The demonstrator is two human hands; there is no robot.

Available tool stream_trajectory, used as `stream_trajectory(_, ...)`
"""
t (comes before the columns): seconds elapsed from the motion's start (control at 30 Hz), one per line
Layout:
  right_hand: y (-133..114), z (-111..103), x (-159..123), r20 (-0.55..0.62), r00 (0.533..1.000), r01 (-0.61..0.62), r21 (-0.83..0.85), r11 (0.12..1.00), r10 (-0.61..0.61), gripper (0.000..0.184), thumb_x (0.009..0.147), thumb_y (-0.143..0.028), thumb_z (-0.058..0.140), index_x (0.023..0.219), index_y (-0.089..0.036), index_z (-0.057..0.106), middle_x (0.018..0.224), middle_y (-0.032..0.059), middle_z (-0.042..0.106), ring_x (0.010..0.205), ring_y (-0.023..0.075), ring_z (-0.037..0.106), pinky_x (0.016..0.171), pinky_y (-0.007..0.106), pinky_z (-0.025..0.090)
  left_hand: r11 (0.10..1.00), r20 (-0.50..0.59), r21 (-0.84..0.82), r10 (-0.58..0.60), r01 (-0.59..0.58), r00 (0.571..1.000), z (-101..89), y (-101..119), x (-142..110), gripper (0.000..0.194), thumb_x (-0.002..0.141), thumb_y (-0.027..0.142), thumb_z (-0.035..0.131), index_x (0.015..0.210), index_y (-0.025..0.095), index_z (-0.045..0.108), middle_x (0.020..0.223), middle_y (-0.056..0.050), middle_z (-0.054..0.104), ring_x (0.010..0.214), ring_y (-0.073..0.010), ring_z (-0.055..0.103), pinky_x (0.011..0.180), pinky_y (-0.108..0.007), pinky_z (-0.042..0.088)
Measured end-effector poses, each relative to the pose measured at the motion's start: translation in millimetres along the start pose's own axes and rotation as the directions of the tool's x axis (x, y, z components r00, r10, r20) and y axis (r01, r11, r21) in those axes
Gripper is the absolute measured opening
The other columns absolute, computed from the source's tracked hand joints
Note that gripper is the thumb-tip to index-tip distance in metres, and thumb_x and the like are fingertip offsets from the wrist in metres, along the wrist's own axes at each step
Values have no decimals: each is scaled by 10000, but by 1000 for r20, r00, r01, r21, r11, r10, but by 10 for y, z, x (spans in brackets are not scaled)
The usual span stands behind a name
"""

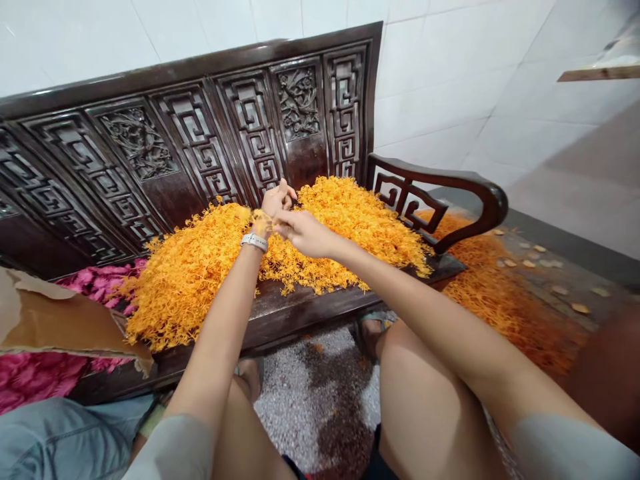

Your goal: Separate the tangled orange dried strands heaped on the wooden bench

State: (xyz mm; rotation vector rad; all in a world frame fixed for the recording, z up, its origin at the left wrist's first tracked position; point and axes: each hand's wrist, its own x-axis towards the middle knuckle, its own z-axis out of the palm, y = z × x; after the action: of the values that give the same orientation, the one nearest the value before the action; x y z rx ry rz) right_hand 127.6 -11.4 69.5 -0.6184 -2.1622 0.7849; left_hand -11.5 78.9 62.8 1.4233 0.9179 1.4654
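My right hand (306, 233) is closed, its thumb and fingers pinching a small blurred orange curly piece (261, 220) just over my left wrist. Beyond it, my left hand (278, 199) has its fingers curled in; whatever they may hold is hidden. A pale-banded watch (254, 241) circles the left wrist. Both hands are above a heap of orange curly pieces (195, 267) that looks like loose artificial petals. The heap spreads across the seat of a dark carved wooden bench (285, 303), rising on either side of my hands.
Pink pieces (43, 380) lie at the left, partly under a torn cardboard flap (65, 320). The bench's armrest (450, 179) curves out at the right. More orange pieces (480, 267) cover the floor beyond it. Another person's jeans-clad leg (70, 433) is at lower left.
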Motion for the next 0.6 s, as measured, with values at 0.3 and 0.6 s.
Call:
stream_trajectory(0.3,284,-310,81,-439,721,-163,645,747,536,297,1116,-157,493,825,-217,500,720,-23,545,564,89,466,584,270,381,981,282,-39,-170,188,944,-119,149,-96,719,983,846,489,763,194,696,559,10,489,380,-46,200,393,-249,102)
stream_trajectory(0.6,342,-217,33,-406,822,-188,469,863,400,261,1096,-150,533,850,-233,511,713,-23,570,566,111,475,584,294,380,994,244,108,-11,-16,970,-10,17,-117,624,764,781,861,655,194,681,518,72,300,445,-61,239,454,-265,131)
